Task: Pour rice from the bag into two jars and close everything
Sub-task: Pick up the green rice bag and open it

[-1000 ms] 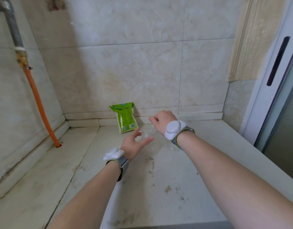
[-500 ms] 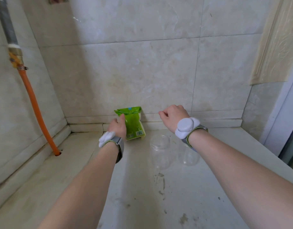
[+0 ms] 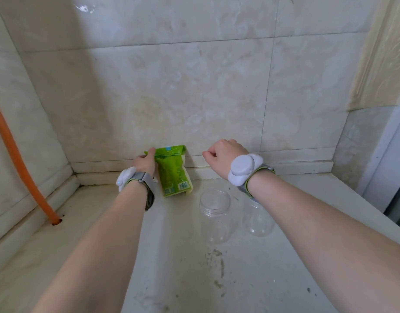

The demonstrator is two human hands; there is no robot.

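Note:
A green rice bag point(image 3: 174, 173) stands leaning against the back wall, its top folded over. My left hand point(image 3: 145, 163) grips the bag's upper left edge. Two clear plastic jars stand lidless to its right: the nearer-left jar point(image 3: 214, 216) shows its open mouth, and the right jar point(image 3: 258, 220) is partly hidden under my right wrist. My right hand point(image 3: 225, 155) hovers above and behind the jars with fingers curled and nothing seen in it. No lids are visible.
The pale stone counter point(image 3: 194, 279) is stained with dark specks in front of the jars. An orange hose point(image 3: 20, 172) runs down into the counter at the left. Tiled walls close the back and left; a white door frame point(image 3: 393, 168) stands at the right.
My left hand went from the jar to the rice bag and closed on its top edge. My right hand stayed raised over the jars. The view shifted closer.

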